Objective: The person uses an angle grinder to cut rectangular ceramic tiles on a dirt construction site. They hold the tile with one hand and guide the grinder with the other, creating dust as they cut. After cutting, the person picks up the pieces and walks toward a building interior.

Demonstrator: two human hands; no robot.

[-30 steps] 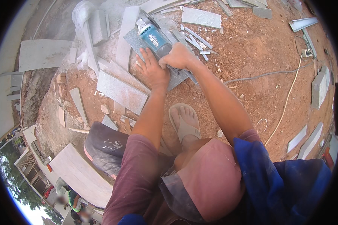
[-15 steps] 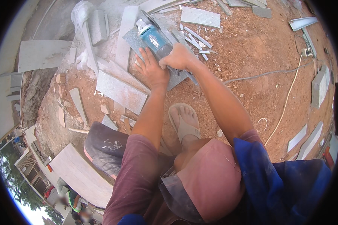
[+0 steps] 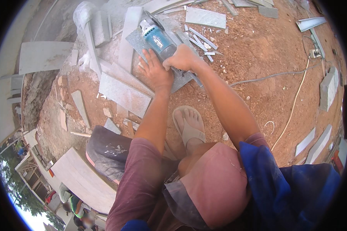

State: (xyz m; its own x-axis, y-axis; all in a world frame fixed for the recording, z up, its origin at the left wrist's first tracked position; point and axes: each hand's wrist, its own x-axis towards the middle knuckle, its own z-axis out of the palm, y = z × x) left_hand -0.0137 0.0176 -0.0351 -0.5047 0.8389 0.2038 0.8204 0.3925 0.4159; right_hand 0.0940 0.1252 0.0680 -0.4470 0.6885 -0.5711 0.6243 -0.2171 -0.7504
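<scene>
My right hand (image 3: 183, 58) is wrapped round the rear end of a teal angle grinder (image 3: 160, 41). The grinder's cutting disc (image 3: 155, 20) points away from me, at its far end. Under the tool lies a grey stone slab (image 3: 134, 39), partly hidden by the grinder and my hands. My left hand (image 3: 157, 73) is stretched out with fingers apart, resting flat on the slab close along the grinder's left side. Whether its fingertips touch the grinder's body, I cannot tell. Where the disc meets the stone is not clearly visible.
Several cut slabs (image 3: 125, 92) lie left of my hands, and narrow offcuts (image 3: 200, 40) to the right. A grey cable (image 3: 266, 77) crosses the reddish dirt toward a socket (image 3: 314, 53). My sandalled foot (image 3: 189, 125) stands near the slab. Pale dust hangs at the far left. A person (image 3: 77, 208) is at lower left.
</scene>
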